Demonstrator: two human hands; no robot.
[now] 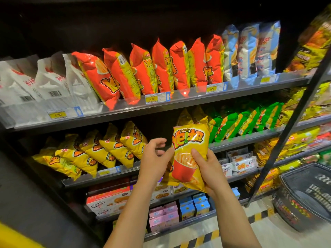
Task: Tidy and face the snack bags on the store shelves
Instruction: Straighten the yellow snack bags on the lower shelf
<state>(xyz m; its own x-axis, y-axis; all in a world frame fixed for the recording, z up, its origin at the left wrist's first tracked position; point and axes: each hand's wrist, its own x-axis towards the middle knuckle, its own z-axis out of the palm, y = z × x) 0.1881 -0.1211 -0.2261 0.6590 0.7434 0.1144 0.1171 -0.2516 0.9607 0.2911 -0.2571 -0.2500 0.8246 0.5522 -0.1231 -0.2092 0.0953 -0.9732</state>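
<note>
While the right thumb is pressing on the front of the bag, the rest of that hand's fingers are lying behind it, out of sight. So the right hand is clasping the bag's lower half in a grip that is only half showing. The left fingers are curling loosely at the bag's left edge. Whether the left hand is pinching that edge or only touching it, I cannot tell.

The bag is standing upright, face out, before the front edge of the middle shelf. It is covering part of a dark gap between the yellow row and the green bags.

The film is looking slick, so a one-handed grip may be letting the bag slide. A harder squeeze would be crushing what is inside. The yellow row is leaning toward the gap with its leftmost bags overhanging the shelf's front edge, and a nudge while seating the bag could be tipping them off.

The gap's depth is lost in shadow. A second yellow bag is peeking out behind the held one, mostly covered. The middle shelf's price tags and the view's right side are blurring beyond reading.
</note>
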